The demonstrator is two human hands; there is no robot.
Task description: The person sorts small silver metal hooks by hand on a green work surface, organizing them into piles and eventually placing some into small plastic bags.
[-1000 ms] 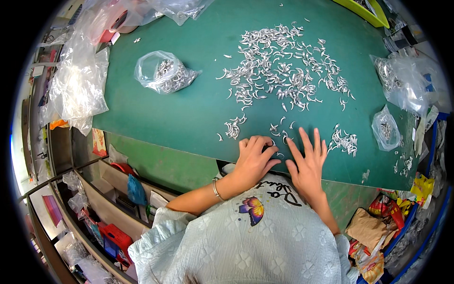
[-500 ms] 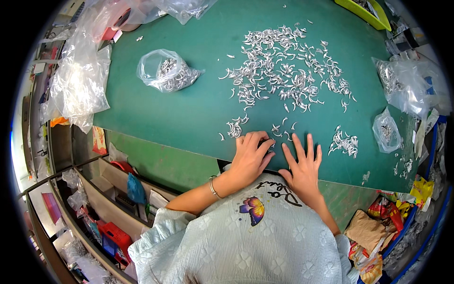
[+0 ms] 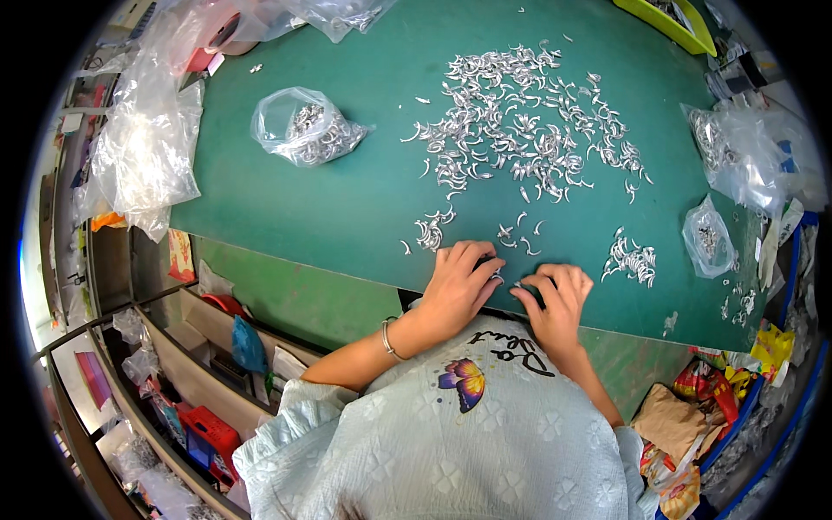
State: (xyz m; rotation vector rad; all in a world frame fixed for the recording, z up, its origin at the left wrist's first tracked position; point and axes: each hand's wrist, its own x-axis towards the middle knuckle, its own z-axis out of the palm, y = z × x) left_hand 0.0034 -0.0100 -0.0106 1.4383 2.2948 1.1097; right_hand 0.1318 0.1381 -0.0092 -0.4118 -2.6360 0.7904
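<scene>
At the near edge of the green table, my left hand (image 3: 462,282) is closed, its thumb and fingers pinching a small curved silver piece (image 3: 497,276). Close to its right, my right hand (image 3: 560,302) is curled with thumb and forefinger drawn together; what sits at those fingertips is too small to make out. A few loose curved pieces (image 3: 523,243) lie just beyond both hands. One small pile (image 3: 431,232) rests by my left fingers, another pile (image 3: 631,262) to the right of my right hand. Farther off spreads a large heap of the same silver pieces (image 3: 511,121).
An open clear bag of pieces (image 3: 325,139) stands on the green table (image 3: 286,204) at left. Right of the piles lie a smaller bag (image 3: 708,238) and a larger plastic bag (image 3: 745,165). A yellow-green tray (image 3: 672,26) occupies the far right corner; empty-looking plastic bags (image 3: 143,156) hang at left.
My right hand has gone from spread fingers to a curled pinch, drawn slightly back toward the table edge. My left hand has hardly moved and keeps its pinch.
</scene>
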